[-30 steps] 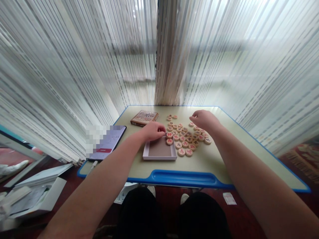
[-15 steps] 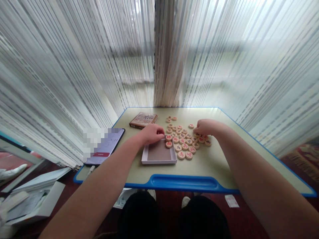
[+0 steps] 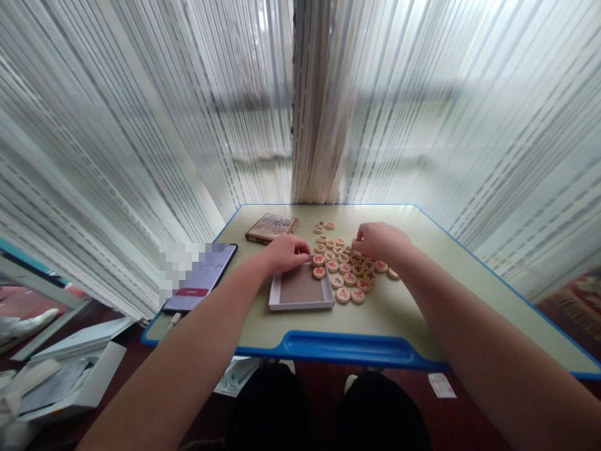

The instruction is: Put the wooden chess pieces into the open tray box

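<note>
A shallow white box tray (image 3: 301, 305) lies on the beige table (image 3: 413, 300), with two round wooden chess pieces (image 3: 319, 272) in its far right corner. My left hand (image 3: 285, 252) rests with curled fingers on the tray's far edge, touching it. To the right lies a cluster of several wooden chess pieces (image 3: 350, 275) with red and black characters. My right hand (image 3: 378, 240) hovers over the cluster's far side, fingers curled and pinched down onto the pieces; what it holds is hidden.
A brown box lid (image 3: 272, 227) lies at the back left of the table. A phone (image 3: 201, 277) with a lit screen sits at the left edge. The table has a blue rim with a groove (image 3: 342, 346) at the front. Curtains hang behind. Papers and boxes (image 3: 61, 376) lie on the floor at left.
My right hand dropped from above the far pieces onto the cluster, then shifted left over it. My left hand stayed on the tray's far edge.
</note>
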`<state>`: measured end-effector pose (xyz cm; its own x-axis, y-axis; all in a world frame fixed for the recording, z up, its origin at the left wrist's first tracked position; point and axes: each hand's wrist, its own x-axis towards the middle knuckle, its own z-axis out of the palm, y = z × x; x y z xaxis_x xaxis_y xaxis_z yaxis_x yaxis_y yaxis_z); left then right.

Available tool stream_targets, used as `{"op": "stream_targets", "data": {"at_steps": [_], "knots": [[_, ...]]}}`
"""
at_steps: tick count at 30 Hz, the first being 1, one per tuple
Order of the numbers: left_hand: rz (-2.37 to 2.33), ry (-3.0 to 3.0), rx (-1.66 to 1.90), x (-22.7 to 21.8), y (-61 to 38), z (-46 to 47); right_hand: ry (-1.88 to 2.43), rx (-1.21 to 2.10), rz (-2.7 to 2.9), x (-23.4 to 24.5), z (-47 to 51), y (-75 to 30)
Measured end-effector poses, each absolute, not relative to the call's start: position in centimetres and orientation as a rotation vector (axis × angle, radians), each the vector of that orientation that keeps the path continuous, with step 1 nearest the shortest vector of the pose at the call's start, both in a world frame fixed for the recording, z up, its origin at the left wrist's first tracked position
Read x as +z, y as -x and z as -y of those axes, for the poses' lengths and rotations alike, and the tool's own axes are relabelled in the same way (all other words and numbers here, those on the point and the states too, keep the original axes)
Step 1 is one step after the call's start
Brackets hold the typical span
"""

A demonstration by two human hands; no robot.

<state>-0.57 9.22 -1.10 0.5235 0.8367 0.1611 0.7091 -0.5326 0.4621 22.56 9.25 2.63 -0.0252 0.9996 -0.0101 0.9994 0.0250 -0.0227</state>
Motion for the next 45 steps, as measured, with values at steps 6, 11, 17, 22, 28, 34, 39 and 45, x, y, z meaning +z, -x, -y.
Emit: {"op": "stream_targets", "data": {"at_steps": [6,11,17,22,28,34,39,45], "knots": [[-1.288,-2.476,0.538,-1.0,0.8,-9.5,1.575,0.037,2.408,2.5,-8.2,-21.1],[-1.295,-2.546,0.593,-1.2,0.8,-9.8,1.161,0.169,2.522,2.0,-7.0,-19.6],[-1.295,-2.621,0.629,-1.0,0.7,-9.8,1.121,0.194,2.578,1.5,-5.9,-18.2],[-1.284,-2.629,0.610,-1.1,0.8,-9.8,1.133,0.123,2.604,0.9,-6.1,-18.0],[-1.275,-2.634,0.619,-1.2,0.8,-9.8,1.133,0.038,2.683,0.7,-6.5,-18.1],[-1.276,-2.656,0.590,-1.0,0.7,-9.8,1.176,0.061,2.691,1.2,-6.2,-18.1],[-1.323,-2.589,0.652,-1.1,0.5,-9.8,1.232,0.046,2.696,1.4,-6.1,-18.0],[-1.287,-2.594,0.666,-1.1,0.6,-9.6,1.213,0.036,2.700,1.5,-5.9,-18.0]]}}
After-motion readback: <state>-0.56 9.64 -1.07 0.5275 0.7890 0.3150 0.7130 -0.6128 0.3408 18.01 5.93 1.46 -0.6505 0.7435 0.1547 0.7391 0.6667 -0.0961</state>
